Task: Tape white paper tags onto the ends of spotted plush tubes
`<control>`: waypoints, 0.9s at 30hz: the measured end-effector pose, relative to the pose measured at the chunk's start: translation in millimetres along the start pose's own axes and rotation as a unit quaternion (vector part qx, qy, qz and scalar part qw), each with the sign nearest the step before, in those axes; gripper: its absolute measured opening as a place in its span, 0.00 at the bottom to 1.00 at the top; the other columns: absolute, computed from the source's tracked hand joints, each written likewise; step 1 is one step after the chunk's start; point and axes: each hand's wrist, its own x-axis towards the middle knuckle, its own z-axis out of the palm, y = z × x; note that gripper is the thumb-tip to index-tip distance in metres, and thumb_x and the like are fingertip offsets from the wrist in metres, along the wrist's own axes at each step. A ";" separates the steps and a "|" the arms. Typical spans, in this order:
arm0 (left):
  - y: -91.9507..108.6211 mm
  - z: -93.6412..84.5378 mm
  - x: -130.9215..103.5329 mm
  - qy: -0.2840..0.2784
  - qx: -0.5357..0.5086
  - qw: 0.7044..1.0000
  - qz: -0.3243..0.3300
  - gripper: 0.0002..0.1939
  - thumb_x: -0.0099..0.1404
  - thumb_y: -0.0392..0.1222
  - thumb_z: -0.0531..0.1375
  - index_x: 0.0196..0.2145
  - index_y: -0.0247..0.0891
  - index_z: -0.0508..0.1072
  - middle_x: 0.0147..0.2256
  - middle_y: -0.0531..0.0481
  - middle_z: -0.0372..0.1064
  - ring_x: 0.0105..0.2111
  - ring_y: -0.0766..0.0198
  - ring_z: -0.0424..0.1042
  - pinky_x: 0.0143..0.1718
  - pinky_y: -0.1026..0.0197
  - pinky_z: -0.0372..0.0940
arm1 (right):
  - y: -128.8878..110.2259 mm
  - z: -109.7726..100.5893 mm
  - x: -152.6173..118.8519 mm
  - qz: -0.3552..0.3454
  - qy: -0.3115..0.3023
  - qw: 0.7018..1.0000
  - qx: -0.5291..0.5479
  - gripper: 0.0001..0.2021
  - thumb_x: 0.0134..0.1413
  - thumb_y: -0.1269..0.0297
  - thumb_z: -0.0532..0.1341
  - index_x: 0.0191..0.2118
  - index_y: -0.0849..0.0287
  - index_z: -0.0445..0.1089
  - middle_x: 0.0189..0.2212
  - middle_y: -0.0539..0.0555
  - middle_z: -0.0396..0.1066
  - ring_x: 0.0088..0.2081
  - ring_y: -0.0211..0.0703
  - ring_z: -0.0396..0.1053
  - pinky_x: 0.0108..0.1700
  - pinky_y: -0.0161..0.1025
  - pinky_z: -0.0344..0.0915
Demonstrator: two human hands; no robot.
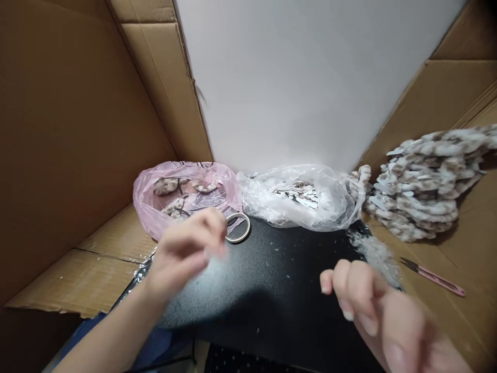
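My left hand [188, 251] hovers over the black tabletop [267, 274], smeared by motion at the fingertips. Its fingers are bent, and a gap shows between thumb and forefinger with nothing visible in it. Just behind it lies a cream ring [238, 228], like a tape roll, touching a pink plastic bag [145, 207] that holds fluffy brown-and-white pieces [166, 185]. At the lower right, my right hand [373, 305] is raised with its fingers curled inward; whatever may be inside them is hidden. Pink-handled thread snips [433, 277] rest to the right of that hand.
A clear plastic bag [264, 204] at the back holds small white tags [297, 194]. Fluffy brown-and-white strips [419, 191] are heaped on cardboard at right. Cardboard walls [77, 103] and a white panel [310, 77] enclose the workspace. Clear plastic scraps [375, 254] lie near the snips.
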 end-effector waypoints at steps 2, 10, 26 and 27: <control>-40.2 -16.8 44.1 -0.046 0.223 0.972 -0.054 0.17 0.63 0.54 0.56 0.36 0.39 0.77 0.39 0.43 0.71 0.43 0.51 0.68 0.49 0.49 0.62 | 14.5 -11.1 2.3 0.010 0.013 1.000 0.013 0.10 0.55 0.48 0.59 0.30 0.46 0.70 0.26 0.52 0.59 0.32 0.47 0.60 0.46 0.52 0.61; -149.0 -63.3 110.5 -0.015 0.421 0.882 -0.210 0.10 0.63 0.42 0.61 0.39 0.33 0.73 0.46 0.40 0.71 0.49 0.50 0.67 0.51 0.46 0.61 | 75.0 -22.9 13.5 0.043 0.039 0.998 -0.036 0.09 0.56 0.55 0.57 0.31 0.54 0.67 0.31 0.54 0.60 0.36 0.48 0.60 0.38 0.43 0.59; -40.2 -117.8 164.5 0.198 0.030 0.960 -0.198 0.16 0.73 0.40 0.41 0.26 0.36 0.54 0.21 0.59 0.51 0.23 0.74 0.60 0.35 0.65 0.62 | 81.8 -25.8 9.5 0.067 0.058 0.995 -0.052 0.09 0.55 0.57 0.59 0.29 0.55 0.67 0.28 0.52 0.61 0.31 0.44 0.61 0.33 0.38 0.61; -32.6 -114.7 163.7 0.198 0.003 0.961 -0.193 0.18 0.73 0.40 0.38 0.25 0.38 0.51 0.20 0.60 0.46 0.21 0.76 0.56 0.33 0.66 0.61 | 81.9 -25.2 10.2 0.071 0.054 0.995 -0.052 0.09 0.55 0.57 0.59 0.29 0.55 0.68 0.28 0.51 0.61 0.31 0.44 0.61 0.33 0.38 0.61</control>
